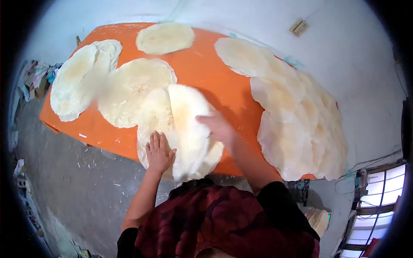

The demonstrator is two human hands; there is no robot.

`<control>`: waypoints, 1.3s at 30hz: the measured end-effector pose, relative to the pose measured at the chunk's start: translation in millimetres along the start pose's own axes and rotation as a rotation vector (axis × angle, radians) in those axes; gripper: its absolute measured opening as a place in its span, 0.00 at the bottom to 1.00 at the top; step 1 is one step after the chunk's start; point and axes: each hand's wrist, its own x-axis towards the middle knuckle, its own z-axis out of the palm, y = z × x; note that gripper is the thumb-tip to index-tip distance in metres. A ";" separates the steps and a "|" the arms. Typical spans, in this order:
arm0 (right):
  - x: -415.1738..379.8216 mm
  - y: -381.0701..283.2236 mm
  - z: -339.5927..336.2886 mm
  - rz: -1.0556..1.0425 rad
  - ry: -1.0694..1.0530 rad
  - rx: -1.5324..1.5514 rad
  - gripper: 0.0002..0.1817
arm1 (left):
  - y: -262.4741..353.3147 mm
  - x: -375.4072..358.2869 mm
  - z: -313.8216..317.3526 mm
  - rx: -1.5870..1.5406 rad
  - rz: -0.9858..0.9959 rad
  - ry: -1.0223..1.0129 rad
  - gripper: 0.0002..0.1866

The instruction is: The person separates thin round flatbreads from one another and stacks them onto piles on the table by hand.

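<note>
Close to my body, several thin round cream-coloured sheets [185,116] overlap near the front edge of the orange table. My left hand [159,152] lies flat on the lower left part of this pile, fingers spread. My right hand [215,125], a little blurred, is at the right side of the upper sheet, which looks folded or raised along its middle. Whether its fingers grip the sheet's edge cannot be made out. Another round sheet [129,92] lies just left of the pile and touches it.
The orange table [202,69] also bears a large overlapping stack [301,124] at the right, a sheet [165,38] at the back and more sheets [75,81] at the far left. A white wall stands behind; a window [383,202] is at the lower right.
</note>
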 end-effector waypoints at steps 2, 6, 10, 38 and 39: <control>-20.5 -43.4 -45.0 -0.108 -0.040 0.028 0.17 | 9.1 0.2 -4.2 0.034 -0.029 -0.056 0.39; -39.5 -111.5 -133.9 -0.225 0.152 0.050 0.13 | 20.4 7.3 -10.9 0.081 -0.086 -0.120 0.40; -51.6 -176.7 -150.0 -0.403 0.228 0.007 0.12 | 28.3 14.0 -20.7 0.061 -0.145 -0.196 0.41; 41.6 94.9 -372.5 -0.159 1.206 -0.220 0.15 | -66.2 -65.5 35.2 -1.518 -0.960 0.257 0.09; 37.8 87.0 -353.5 -0.248 1.341 -0.437 0.15 | -58.4 -57.7 31.8 -1.693 -0.937 0.312 0.08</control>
